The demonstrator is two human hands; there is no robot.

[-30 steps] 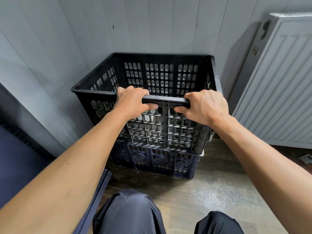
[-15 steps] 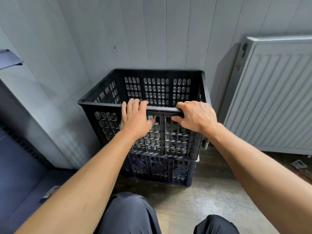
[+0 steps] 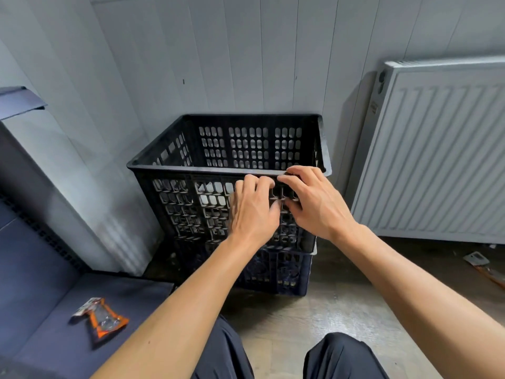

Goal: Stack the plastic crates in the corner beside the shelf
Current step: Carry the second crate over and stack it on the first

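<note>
Far off to the left of my hands, an orange packet (image 3: 101,321) lies on a dark blue cushion (image 3: 41,269). Closer in, the black crate (image 3: 191,170) stands straight ahead of my grip. It is tucked into the corner against the panelled wall (image 3: 246,64), and its front wall is under my fingers.

Directly beneath the grip it sits on a dark blue crate (image 3: 276,272), looking square and level, so I judge the stack is made.

My left hand (image 3: 252,214) lies against the front lattice just under the rim with its fingertips bent. I cannot tell whether they hook into the slots or only rest there. Just to its right, nearly touching it, my right hand (image 3: 317,206) pinches the front rim, fingers laid over the top edge and thumb pressed on the lattice below.

The crate looks like stiff moulded plastic, empty and full of holes, so I expect it to be light, rigid and bulky rather than heavy. The thick rim is the sound place to hold. Both hands are bunched right of centre, so a wider hold would steady it better. The thin lattice bars could dig into my fingers.

Well to the right of the grip a white radiator (image 3: 437,149) leans by the wall, with some small debris (image 3: 476,259) on the wooden floor (image 3: 341,302) below it.
</note>
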